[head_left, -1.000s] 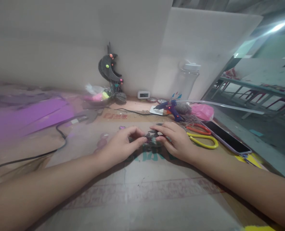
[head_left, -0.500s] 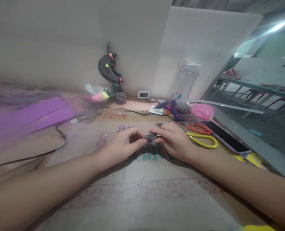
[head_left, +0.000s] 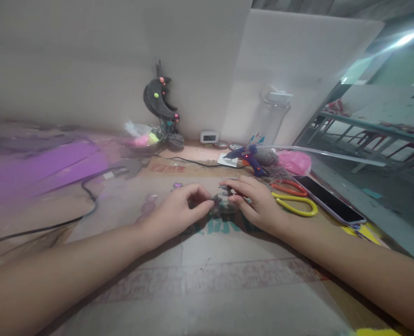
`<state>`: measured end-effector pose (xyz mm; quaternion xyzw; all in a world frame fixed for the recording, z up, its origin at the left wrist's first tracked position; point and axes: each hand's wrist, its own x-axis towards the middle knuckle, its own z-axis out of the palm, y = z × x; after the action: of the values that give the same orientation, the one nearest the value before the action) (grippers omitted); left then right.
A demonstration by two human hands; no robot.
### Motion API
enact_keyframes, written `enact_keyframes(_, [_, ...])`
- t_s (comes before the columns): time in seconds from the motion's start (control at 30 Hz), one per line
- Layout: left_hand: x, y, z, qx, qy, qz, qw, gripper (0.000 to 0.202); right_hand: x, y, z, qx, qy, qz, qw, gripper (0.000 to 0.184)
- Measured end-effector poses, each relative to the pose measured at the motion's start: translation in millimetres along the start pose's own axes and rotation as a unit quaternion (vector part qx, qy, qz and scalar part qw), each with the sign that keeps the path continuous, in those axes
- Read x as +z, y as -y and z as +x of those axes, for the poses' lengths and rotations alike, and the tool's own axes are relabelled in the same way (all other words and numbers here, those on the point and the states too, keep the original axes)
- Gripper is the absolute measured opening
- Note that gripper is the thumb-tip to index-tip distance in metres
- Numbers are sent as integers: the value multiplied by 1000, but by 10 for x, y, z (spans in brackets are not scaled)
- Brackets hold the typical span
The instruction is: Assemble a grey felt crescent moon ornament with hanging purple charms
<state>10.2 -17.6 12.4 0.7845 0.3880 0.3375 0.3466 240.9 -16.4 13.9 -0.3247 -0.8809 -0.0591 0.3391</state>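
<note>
Both of my hands meet over the middle of a cardboard-covered table [head_left: 200, 275]. My left hand [head_left: 177, 212] is curled, its thumb and fingers pinched on a small dark grey craft piece [head_left: 221, 203]. My right hand [head_left: 254, 201] grips the same piece from the other side with bent fingers. The piece rests low, close to the cardboard, and is too small and blurred to make out in detail.
Yellow and orange scissors [head_left: 294, 198], a phone [head_left: 327, 199], a blue glue gun [head_left: 247, 156] and a pink bag [head_left: 294, 162] lie right of my hands. A black cable [head_left: 88, 196] runs left. At the back stand a dark crescent ornament [head_left: 159, 100], a bowl [head_left: 140, 140] and a clear bottle [head_left: 273, 116].
My hands stay together on the small piece. The fingers have shifted slightly on it; my right hand has drawn back a little to the right.
</note>
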Motion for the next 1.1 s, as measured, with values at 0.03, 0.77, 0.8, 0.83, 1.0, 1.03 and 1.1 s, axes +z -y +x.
enact_keyframes(0.03, [4,-2,-6,5,-7,14,1000,13,-1,-2,4,2,-1,4,1000,33])
enact_keyframes(0.77, [2,6,5,10,-16,-10,1000,12,-7,-3,-7,-21,10,-35,999,36])
enact_keyframes(0.8, [0,14,16,7,-13,-30,999,12,-6,-5,-9,-16,10,-30,999,36])
enact_keyframes(0.83, [-2,22,26,4,-11,-46,999,12,-6,-7,-10,-14,10,-26,1000,36])
enact_keyframes(1.0, [-1,37,48,-7,-7,-85,996,12,-5,-12,-18,-19,15,-23,999,36])
enact_keyframes(1.03, [0,37,49,-11,-7,-91,996,12,-4,-13,-19,-22,14,-24,999,36])
enact_keyframes(1.1, [3,39,48,-20,-4,-106,994,12,-3,-13,-18,-31,12,-26,999,35])
